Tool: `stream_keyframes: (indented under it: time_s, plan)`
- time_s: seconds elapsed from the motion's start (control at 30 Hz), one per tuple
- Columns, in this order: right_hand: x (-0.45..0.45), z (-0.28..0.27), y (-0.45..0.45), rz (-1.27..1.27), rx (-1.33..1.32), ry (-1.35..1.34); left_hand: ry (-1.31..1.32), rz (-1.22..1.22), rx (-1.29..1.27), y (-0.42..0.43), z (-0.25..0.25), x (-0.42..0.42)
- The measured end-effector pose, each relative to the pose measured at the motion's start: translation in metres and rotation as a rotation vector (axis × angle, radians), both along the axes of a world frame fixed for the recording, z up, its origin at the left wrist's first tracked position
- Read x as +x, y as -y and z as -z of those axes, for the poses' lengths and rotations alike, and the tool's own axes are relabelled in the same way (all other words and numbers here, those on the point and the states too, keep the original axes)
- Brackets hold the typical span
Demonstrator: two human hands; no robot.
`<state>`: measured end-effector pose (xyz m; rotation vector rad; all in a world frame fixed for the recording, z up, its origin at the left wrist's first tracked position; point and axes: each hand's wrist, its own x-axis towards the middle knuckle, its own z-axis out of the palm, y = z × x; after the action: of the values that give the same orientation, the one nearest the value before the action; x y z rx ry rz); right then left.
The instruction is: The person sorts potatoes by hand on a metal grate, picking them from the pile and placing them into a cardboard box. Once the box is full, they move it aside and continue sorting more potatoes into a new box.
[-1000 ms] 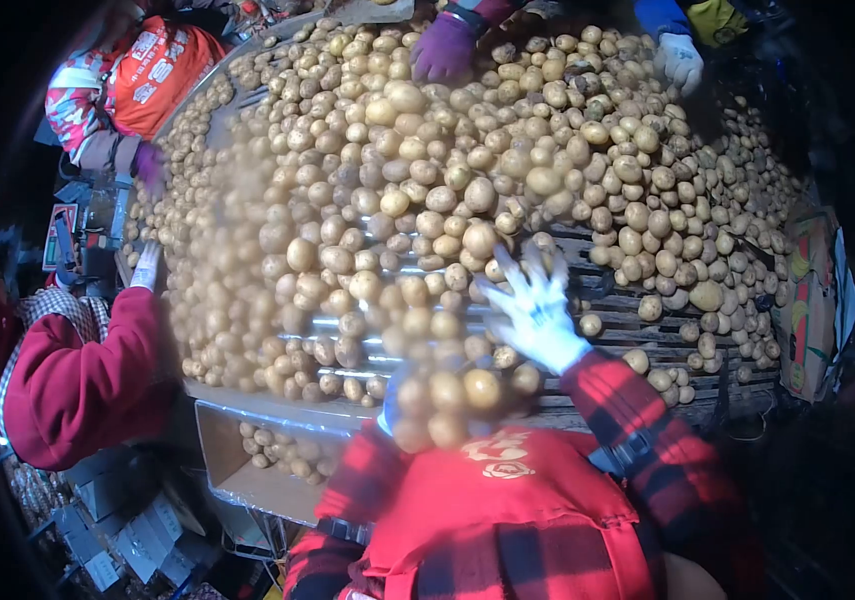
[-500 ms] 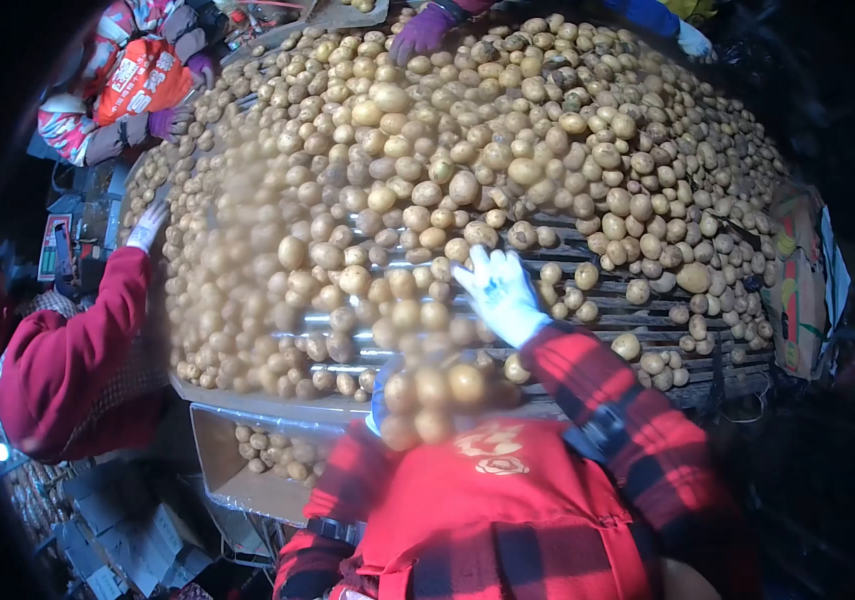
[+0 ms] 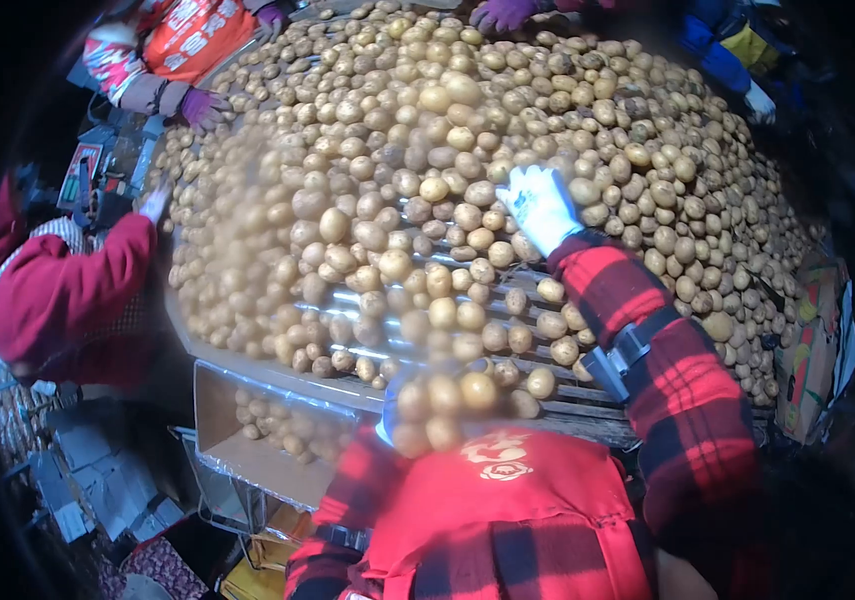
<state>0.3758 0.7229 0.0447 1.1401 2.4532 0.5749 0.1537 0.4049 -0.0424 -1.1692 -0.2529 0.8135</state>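
Potatoes (image 3: pixel 437 188) cover a slatted table in a thick layer, with bare slats (image 3: pixel 597 400) showing near my body. My right hand (image 3: pixel 542 208), in a white and blue glove, reaches forward onto the potatoes; its fingers are extended and touch the heap, with nothing seen in their grasp. Of my left hand (image 3: pixel 385 418) only a small blue and white glove edge shows close to my chest. A blurred cluster of potatoes (image 3: pixel 442 395) appears in front of it and hides its fingers.
An open box (image 3: pixel 209 410) with potatoes hangs at the table's near left edge. A person in a dark red top (image 3: pixel 67 300) works at the left, and others with purple gloves (image 3: pixel 205 108) at the far side. A printed carton (image 3: pixel 809 350) stands at the right.
My right hand has moved forward and slightly right, with potatoes now lying nearer me on the slats. The view has shifted. My left hand stays near my chest.
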Motion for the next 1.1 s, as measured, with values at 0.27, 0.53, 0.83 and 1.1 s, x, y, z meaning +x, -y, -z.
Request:
stream_keyframes:
  time_s: [0.27,0.53,0.83,1.1]
  plan:
    - [0.037,-0.077,0.010,0.415,-0.824,-0.780,0.201,0.379,0.486,-0.037,-0.026,0.003]
    - [0.047,-0.045,0.072,0.348,-0.799,-0.437,-0.548,-0.203,0.624,-0.008,-0.055,0.015]
    - [0.066,-0.054,0.117,0.278,-0.652,-0.813,-0.311,-0.079,0.622,0.009,-0.026,-0.004]
    - [0.004,-0.029,0.112,0.504,-0.758,-0.802,-0.068,0.008,0.794,-0.011,-0.120,-0.032]
